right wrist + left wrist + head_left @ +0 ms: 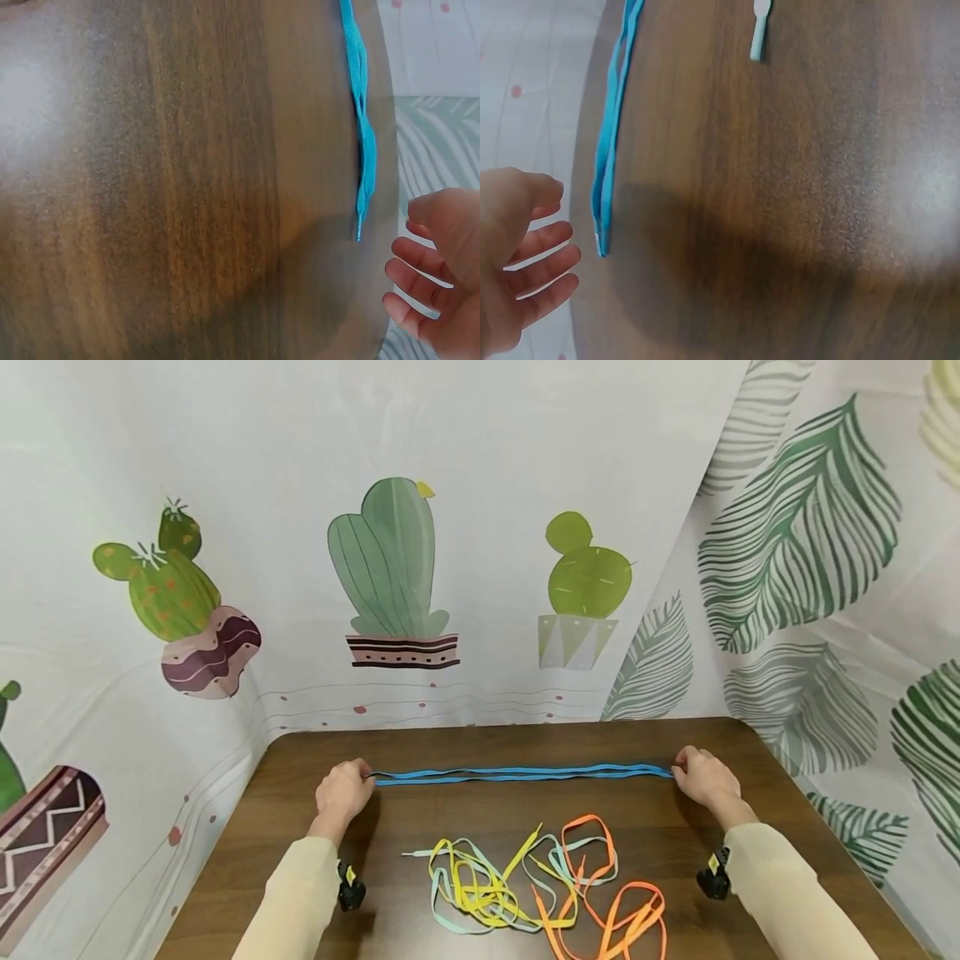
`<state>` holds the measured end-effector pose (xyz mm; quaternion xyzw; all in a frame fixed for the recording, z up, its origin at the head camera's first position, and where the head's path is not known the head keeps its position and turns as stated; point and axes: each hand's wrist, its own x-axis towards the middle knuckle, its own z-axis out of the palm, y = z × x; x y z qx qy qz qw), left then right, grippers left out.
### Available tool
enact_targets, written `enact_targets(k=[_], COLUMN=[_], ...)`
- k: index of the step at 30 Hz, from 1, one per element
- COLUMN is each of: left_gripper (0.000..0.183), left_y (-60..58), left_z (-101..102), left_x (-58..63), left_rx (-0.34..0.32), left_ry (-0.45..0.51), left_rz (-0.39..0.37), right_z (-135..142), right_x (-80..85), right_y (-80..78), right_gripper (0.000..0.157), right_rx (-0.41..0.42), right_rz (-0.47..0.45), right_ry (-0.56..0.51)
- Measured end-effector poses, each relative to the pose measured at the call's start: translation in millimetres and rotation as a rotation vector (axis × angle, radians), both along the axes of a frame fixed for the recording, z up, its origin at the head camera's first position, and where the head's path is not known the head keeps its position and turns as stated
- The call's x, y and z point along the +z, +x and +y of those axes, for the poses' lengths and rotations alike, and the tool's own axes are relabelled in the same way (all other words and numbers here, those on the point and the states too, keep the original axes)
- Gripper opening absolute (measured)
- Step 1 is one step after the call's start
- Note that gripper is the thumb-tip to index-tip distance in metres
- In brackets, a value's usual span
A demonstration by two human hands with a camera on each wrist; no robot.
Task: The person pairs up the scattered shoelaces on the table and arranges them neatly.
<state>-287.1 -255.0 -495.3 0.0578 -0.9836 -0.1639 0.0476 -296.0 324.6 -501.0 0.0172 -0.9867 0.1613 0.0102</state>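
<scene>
The blue lace (525,770) lies doubled on the brown table (390,902), its long axis running left to right, nearly parallel with the far edge. From the head view, the left hand (346,787) and right hand (707,777) seem to meet its ends. The wrist views show otherwise: both hands hold nothing, fingers loosely spread just beside the lace. The right wrist view also shows a slim tip (359,229) pointing toward the person's right.
</scene>
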Motion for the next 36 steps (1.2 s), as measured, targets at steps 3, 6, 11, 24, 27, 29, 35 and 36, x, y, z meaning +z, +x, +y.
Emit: enact_targets(k=[3,6,11,24,27,29,35,36], left_gripper=[0.018,0.016,0.015,0.016,0.016,0.017,0.017,0.017], left_y=[2.2,5.9,16.6,45.7,50.3,53.9,65.4,67.0], left_z=[3,6,17,50,57,61,72,74], left_x=[2.7,5.9,13.2,10.6,7.1,4.1,-5.1,-6.5], left_rx=[-0.031,-0.073,-0.148,-0.346,-0.386,-0.409,-0.466,-0.474], left_ry=[0.004,0.001,0.011,-0.011,-0.003,0.004,0.020,0.020], left_rz=[0.030,0.065,0.116,0.143,0.147,0.147,0.109,0.096], right_z=[-4,-11,-27,-70,-77,-81,-94,-96], right_x=[2.6,5.3,9.0,17.0,18.0,17.8,15.7,15.5], right_y=[2.4,5.4,9.0,21.3,23.6,25.6,33.2,34.4], right_gripper=[0.020,0.018,0.015,0.011,0.011,0.010,0.008,0.008], right_rx=[0.023,0.050,0.111,0.255,0.263,0.272,0.324,0.332], right_rz=[0.039,0.082,0.144,0.213,0.204,0.190,0.185,0.189], right_ry=[-0.006,-0.009,-0.012,-0.044,-0.057,-0.068,-0.094,-0.095])
